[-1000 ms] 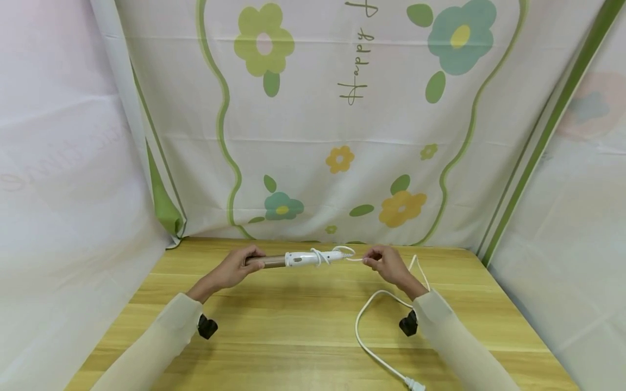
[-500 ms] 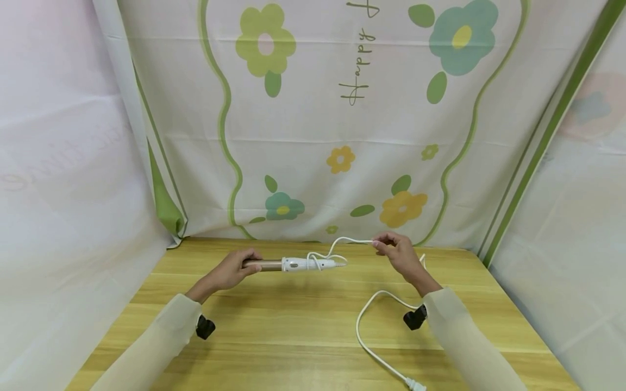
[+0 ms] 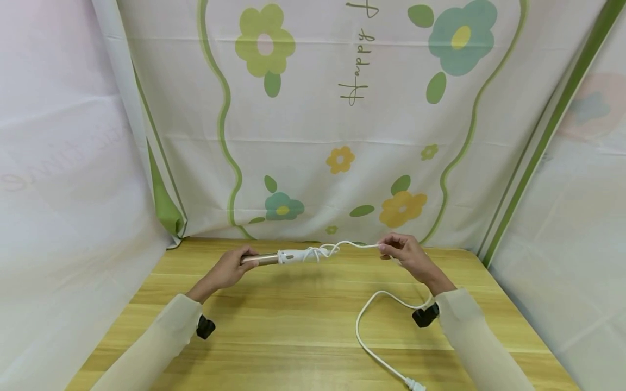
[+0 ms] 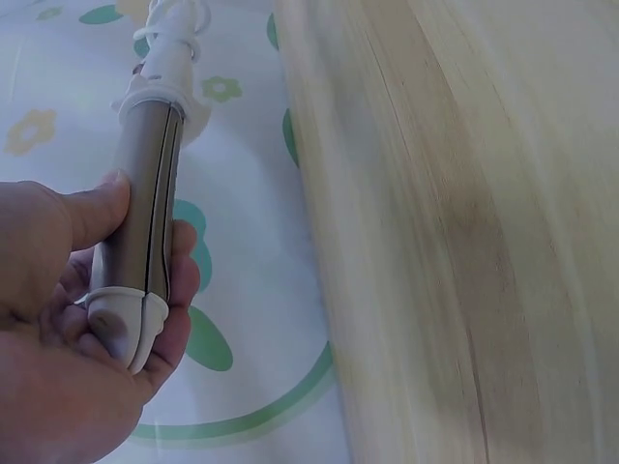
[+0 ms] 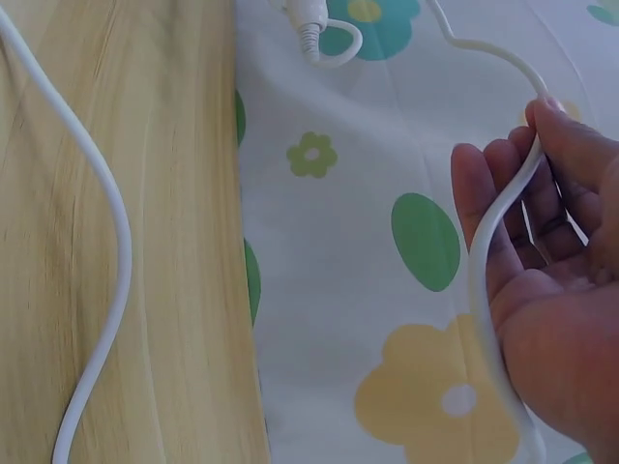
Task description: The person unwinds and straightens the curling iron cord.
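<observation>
My left hand (image 3: 229, 269) grips the gold-brown barrel of a curling iron (image 3: 266, 259) near its tip, raised over the far part of the table. In the left wrist view, thumb and fingers wrap the barrel (image 4: 145, 203) above its white end cap. The white handle points right, with turns of white cord (image 3: 359, 246) looped round it. My right hand (image 3: 409, 257) pinches this cord between thumb and fingertips, right of the handle. Seen from the right wrist, the cord (image 5: 481, 261) runs down past the palm from the pinch.
The rest of the cord curves over the wooden table (image 3: 274, 331) to a white plug (image 3: 414, 385) near the front. A flowered cloth (image 3: 313, 119) hangs at the table's far edge, and pale cloths (image 3: 63, 190) hang on both sides.
My right hand has moved right and slightly up, pulling a longer stretch of cord off the handle. The left hand, still gripping the barrel, has shifted slightly left.
</observation>
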Demonstrator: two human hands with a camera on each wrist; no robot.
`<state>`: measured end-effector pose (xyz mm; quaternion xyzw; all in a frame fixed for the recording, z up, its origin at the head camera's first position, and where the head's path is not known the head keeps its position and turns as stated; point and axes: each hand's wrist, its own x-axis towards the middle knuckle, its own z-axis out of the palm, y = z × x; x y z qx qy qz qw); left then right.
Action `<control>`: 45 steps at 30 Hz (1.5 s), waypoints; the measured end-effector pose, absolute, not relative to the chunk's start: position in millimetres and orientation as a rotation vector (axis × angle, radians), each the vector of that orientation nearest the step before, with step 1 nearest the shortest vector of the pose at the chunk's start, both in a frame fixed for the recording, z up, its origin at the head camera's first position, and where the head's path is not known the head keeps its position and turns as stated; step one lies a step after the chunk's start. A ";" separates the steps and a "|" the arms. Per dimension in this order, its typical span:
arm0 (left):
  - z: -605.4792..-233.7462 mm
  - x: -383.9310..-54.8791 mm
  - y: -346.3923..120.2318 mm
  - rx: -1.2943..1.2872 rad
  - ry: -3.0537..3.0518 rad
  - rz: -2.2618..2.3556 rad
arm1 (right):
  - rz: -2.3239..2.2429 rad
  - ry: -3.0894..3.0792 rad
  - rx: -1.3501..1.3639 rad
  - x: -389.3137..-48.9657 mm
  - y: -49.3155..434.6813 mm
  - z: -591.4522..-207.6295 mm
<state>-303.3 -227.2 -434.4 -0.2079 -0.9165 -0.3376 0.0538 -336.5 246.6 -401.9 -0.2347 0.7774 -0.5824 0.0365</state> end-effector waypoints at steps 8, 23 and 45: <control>-432.7 -302.9 -225.8 -0.519 -2.752 -1.051 | -1.723 2.277 -0.763 -334.5 255.7 -402.8; -428.1 -301.6 -224.9 -0.443 -2.696 -1.075 | -1.297 2.892 -0.653 -346.0 256.9 -436.8; -425.9 -299.3 -222.1 -0.492 -2.686 -1.116 | -0.830 3.037 -0.761 -346.1 210.1 -484.6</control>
